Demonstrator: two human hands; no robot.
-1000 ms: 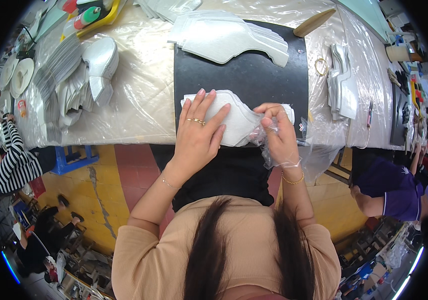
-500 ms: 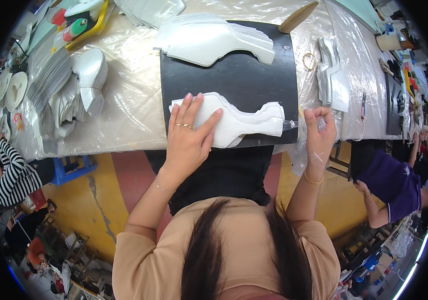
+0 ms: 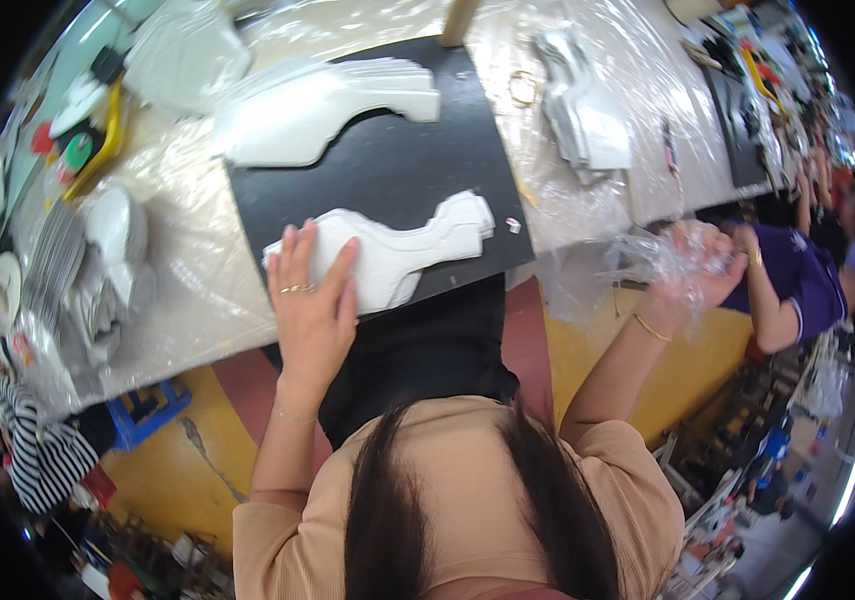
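A layered stack of flat, matte-white shaped pieces [image 3: 393, 255] lies near the front edge of a black rectangular mat [image 3: 378, 165] on the table [image 3: 188, 345]. Its broad left part narrows through curved edges into a neck that rises to a blunt right end; the layers sit slightly out of line there. The left hand [image 3: 313, 300] rests on the broad left part, its fingers extended and a little spread, palm down, gripping nothing; the neck lies bare to the right of them. The right hand [image 3: 700, 275] is well apart from the stack, out past the table's front edge, its bent fingers gathered around thin, clear, crumpled plastic film [image 3: 638, 255], partly blurred.
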